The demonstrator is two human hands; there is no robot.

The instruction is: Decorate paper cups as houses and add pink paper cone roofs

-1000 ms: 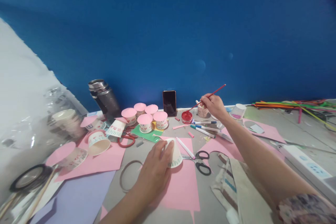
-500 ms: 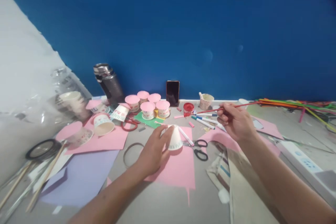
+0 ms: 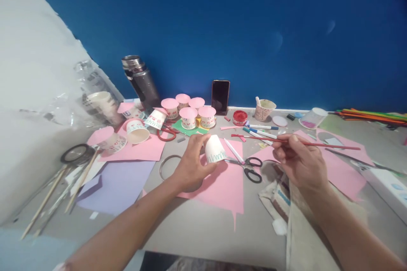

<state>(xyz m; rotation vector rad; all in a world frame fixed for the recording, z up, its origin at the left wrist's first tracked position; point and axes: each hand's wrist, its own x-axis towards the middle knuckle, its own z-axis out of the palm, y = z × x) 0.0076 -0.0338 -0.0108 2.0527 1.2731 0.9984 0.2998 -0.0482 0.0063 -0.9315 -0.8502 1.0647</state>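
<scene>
My left hand (image 3: 194, 164) is closed round an upside-down white paper cup (image 3: 214, 148), which has green zigzag strokes near its rim. The cup is held above a pink paper sheet (image 3: 222, 192). In my right hand (image 3: 300, 161) a thin red paintbrush (image 3: 327, 145) is pinched, its reddened tip pointing left, apart from the cup. Behind the brush tip stands an open jar of red paint (image 3: 240, 117). Black-handled scissors (image 3: 252, 169) and a white marker (image 3: 234, 151) lie just right of the cup.
Several decorated cups with pink paper discs (image 3: 188, 113) stand at the back, near a propped phone (image 3: 220, 96) and a dark thermos (image 3: 141, 82). A patterned paper cup (image 3: 264, 110) is right of the paint. Purple paper (image 3: 122, 186) lies left, a cloth (image 3: 276, 201) right.
My left hand has tilted the cup so its green-marked side shows more. My right hand, with the brush, has moved slightly right and lower. The camera view has shifted.
</scene>
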